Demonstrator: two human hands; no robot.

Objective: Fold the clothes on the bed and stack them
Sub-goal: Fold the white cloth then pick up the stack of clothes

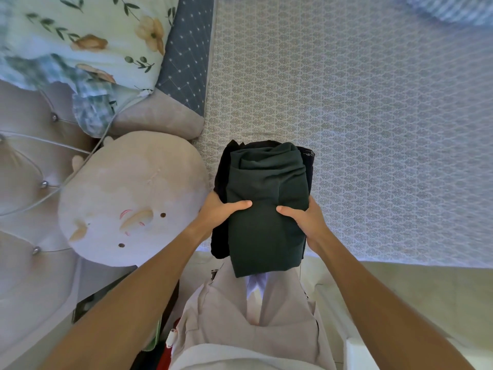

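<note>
obs: a stack of folded dark clothes (264,209), topped by a dark green folded garment (266,198) with black fabric (221,177) showing beneath along its left side, sits at the near edge of the bed covered in a grey-white patterned sheet (373,129), its near end overhanging the edge toward the person. the left hand (221,212) grips the stack's left side, thumb laid across the green top, fingers hidden beneath or behind the fabric. the right hand (304,220) grips the right side the same way, thumb on top. the hands are apart, one on each flank, both clamped on the stack. cannot tell whether the stack rests fully on the sheet or is partly lifted. just left of it lies a round cream plush cushion with a stitched face (130,198); further back, a pale floral pillow (88,38) and a blue dotted quilted pillow (186,57). no loose unfolded clothing shows on the visible sheet. judgement: folding looks finished and the step in hand is handling the stack as one unit, either settling or carrying it. next move calls for even pressure from both sides and support beneath, kept level so the top green layer does not slide off the black ones.
</note>
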